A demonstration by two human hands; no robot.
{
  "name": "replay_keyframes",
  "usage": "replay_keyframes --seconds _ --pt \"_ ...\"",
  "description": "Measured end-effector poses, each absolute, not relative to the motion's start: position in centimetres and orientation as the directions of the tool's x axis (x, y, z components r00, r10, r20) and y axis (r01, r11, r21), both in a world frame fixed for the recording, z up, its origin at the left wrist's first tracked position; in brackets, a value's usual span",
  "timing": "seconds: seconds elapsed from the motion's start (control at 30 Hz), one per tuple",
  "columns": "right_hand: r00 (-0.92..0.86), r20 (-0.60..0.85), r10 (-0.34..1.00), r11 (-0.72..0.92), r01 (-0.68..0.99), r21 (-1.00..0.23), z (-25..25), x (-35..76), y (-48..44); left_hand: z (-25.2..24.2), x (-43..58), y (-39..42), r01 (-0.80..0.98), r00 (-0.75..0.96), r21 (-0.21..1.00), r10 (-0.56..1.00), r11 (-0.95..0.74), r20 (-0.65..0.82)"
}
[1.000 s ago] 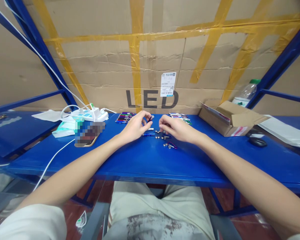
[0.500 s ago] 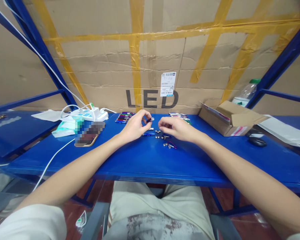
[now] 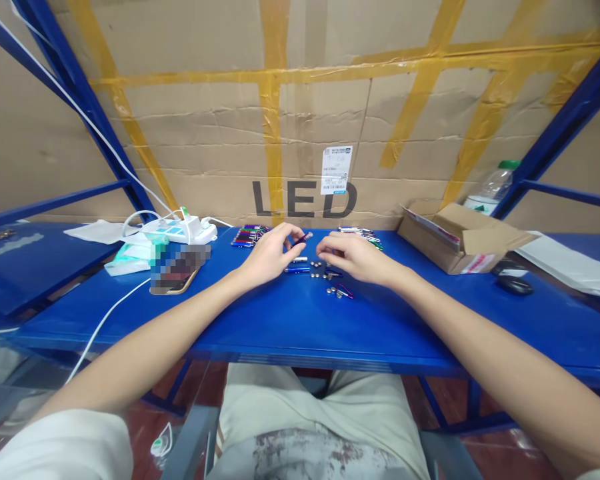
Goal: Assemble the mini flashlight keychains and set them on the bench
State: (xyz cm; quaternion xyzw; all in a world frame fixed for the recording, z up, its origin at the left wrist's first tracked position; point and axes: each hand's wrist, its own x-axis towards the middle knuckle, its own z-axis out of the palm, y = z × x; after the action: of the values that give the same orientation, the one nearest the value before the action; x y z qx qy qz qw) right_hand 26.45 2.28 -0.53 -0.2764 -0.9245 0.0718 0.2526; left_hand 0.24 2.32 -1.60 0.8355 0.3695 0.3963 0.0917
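My left hand (image 3: 275,251) is closed, with a slim dark purple tube (image 3: 301,240) with a silvery end between thumb and fingers. To its right my right hand (image 3: 353,255) hovers over the table with thumb and fingertips pinched together; anything between them is too small to make out. Below and between the hands lie several small round silver pieces, like button cells (image 3: 314,275). A blue pen-like tube (image 3: 297,270) lies under my left hand. A purple clip-like piece (image 3: 345,291) lies by more silver pieces, nearer the table's front edge.
Bundles of coloured slim tubes (image 3: 249,235) and more tubes (image 3: 363,233) lie behind my hands. At left are a phone (image 3: 180,270) and a power strip (image 3: 193,231). An open cardboard box (image 3: 463,240), a black mouse (image 3: 514,285) and a bottle (image 3: 495,183) stand right.
The tube in my left hand has turned: its silvery end now points up and to the right, and more of its side shows. My right hand has stayed almost still.
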Motion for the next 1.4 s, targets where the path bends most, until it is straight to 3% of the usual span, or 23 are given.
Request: replay_keyframes --seconds 0.57,1.4 --pt "-0.697 0.436 0.569 0.821 0.462 -0.335 -0.66 26.62 2.79 -1.73 0.05 2.28 0.589 0.433 0.375 0.672 -0.716 0.601" --pt "-0.569 0.453 0.686 0.722 0.461 -0.516 -0.32 26.44 2.57 -2.03 0.19 2.37 0.566 0.419 0.437 0.7 -0.699 0.578"
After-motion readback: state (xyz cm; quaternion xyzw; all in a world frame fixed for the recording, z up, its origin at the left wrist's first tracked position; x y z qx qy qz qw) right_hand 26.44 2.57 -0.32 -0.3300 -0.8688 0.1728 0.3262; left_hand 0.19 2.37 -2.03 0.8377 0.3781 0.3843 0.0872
